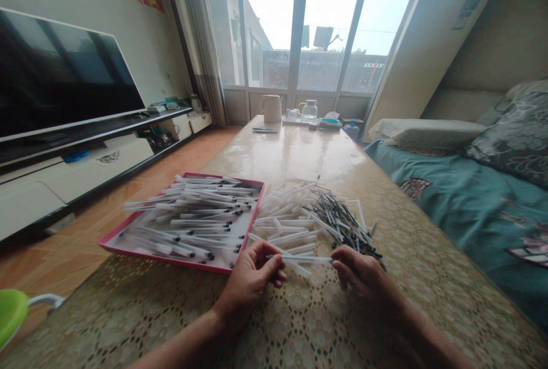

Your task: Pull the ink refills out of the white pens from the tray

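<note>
Between my two hands a white translucent pen barrel (309, 259) lies level just above the tabletop. My left hand (259, 266) pinches its left end between thumb and fingers. At its right end, where a dark tip shows, my right hand (358, 271) is closed with fingertips together. Just beyond my hands lies a pile of loose white barrels (289, 226). Thin dark refills (342, 220) with black ends are heaped to the right of that pile. On the left, a pink-rimmed tray (260, 203) holds many white pens (201, 209) with black tips.
The long table (282, 157) has a patterned cover. At its far end stand a beige jug (272, 109), a glass pitcher (310, 111) and a tissue pack (330, 121). A sofa (428, 186) runs along the right side; a green seat (12, 312) is at lower left.
</note>
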A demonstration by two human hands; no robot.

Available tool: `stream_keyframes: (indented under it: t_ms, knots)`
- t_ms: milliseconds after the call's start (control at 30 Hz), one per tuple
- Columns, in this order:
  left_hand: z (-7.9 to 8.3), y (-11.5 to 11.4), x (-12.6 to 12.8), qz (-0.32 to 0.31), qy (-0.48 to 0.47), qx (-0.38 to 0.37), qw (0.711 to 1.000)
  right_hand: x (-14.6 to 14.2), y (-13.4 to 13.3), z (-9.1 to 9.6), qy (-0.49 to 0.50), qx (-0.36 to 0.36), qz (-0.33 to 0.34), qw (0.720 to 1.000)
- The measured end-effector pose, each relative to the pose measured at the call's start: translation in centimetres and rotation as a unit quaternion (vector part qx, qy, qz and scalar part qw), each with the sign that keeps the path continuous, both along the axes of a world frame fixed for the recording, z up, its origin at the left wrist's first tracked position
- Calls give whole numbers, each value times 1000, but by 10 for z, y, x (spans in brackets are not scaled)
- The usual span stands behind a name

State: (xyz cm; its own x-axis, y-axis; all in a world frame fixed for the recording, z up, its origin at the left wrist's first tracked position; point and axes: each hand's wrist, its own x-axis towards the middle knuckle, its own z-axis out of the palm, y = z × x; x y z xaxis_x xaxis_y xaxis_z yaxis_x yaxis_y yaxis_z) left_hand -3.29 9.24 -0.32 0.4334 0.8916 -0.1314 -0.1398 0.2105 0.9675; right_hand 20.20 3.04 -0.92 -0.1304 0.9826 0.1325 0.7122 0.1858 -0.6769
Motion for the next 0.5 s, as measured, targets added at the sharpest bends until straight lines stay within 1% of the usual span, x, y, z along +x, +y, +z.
stream_keyframes:
  t_ms: [233,500]
  knots:
    - [-1,-1,0,-1,1,2,1000,1,0,-3,-9,-2,-3,1000]
    - [-3,1,0,-5,0,1,1000,-1,-1,-1,-3,8,-5,1000]
